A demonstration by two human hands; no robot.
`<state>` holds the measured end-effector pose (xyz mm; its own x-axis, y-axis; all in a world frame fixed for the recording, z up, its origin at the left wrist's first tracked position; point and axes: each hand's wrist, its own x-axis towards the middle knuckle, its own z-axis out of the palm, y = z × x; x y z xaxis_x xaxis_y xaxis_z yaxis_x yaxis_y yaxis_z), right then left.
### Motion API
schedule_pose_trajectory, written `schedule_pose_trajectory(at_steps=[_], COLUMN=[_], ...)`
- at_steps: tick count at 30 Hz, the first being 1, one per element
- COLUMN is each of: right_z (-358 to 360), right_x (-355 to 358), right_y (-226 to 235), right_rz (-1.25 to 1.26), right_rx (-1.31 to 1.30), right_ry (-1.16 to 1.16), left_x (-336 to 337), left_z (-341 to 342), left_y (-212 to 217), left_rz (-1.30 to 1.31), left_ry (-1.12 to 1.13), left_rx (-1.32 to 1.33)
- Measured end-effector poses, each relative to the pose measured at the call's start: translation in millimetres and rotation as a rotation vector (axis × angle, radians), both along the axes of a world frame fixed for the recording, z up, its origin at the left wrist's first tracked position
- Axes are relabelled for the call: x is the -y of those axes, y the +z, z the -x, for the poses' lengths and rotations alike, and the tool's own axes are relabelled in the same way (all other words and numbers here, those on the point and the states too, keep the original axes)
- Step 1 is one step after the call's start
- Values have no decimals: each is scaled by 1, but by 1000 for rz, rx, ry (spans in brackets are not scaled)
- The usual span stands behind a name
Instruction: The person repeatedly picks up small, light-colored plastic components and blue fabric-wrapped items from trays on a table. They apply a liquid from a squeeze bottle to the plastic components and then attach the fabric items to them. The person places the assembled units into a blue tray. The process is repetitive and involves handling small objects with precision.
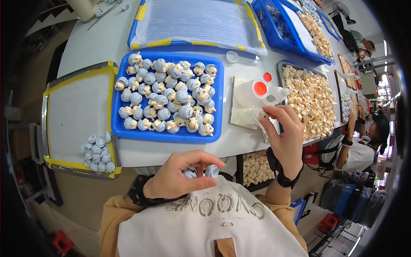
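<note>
My left hand (182,173) is curled in front of my apron, holding pale blue moulded doll hair pieces (212,171); one sits between thumb and fingertips, another further inside the palm. My right hand (286,132) pinches a small cream doll head (264,115), partly hidden by the fingers, just over some crumpled white wrapping. Beside it a white bottle with a red top (260,88) and a white nozzle bottle (278,94) lie on a square board (236,116). A blue tray (167,136) of doll heads with blue hair stands left of centre.
At the left, a yellow-taped frame (77,124) carries loose hair pieces (97,152). A metal tray (282,70) of cream head parts stands right. Behind are a lined tray (197,25), a clear cup (232,57) and a blue bin (274,40). A co-worker (359,141) sits at right.
</note>
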<state>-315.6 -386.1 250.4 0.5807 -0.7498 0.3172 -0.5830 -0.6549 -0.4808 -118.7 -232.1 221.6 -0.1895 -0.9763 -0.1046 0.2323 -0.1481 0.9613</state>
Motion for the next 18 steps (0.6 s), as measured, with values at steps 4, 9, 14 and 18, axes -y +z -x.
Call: schedule_pose_trajectory(at_steps=[4, 9, 14, 18], right_z=[-4, 0, 6, 8], right_x=[0, -3, -7, -10], right_y=[-4, -4, -6, -7], right_rz=[7, 41, 24, 24], right_rx=[3, -24, -23, -12], right_ry=[6, -6, -46, -72], left_x=[1, -2, -4, -4], left_z=[-3, 7, 2, 2], left_y=[-2, -3, -13, -12], left_rz=[49, -36, 24, 14], left_ry=[-16, 171, 148, 168], left_rx=[73, -98, -92, -126])
